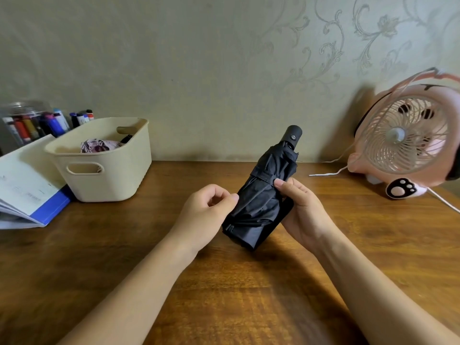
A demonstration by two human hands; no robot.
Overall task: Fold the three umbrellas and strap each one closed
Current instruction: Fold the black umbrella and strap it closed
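Note:
A folded black umbrella (261,195) is held tilted above the wooden table, its handle (293,136) pointing up and away. A black strap (263,177) wraps around its upper part. My right hand (302,207) grips the umbrella from the right, with the thumb pressing the strap's end. My left hand (206,212) is at the umbrella's left side, fingers curled, thumb and fingertip touching the fabric edge. A pink folded umbrella (99,146) lies in the cream basket (104,175) at the left, with a dark item partly hidden beside it.
A pink desk fan (408,140) with a white cord (331,173) stands at the right by the wall. An open booklet (27,190) lies at the left edge. Several markers (44,125) stand behind the basket. Bare wooden table (224,295) lies below my arms.

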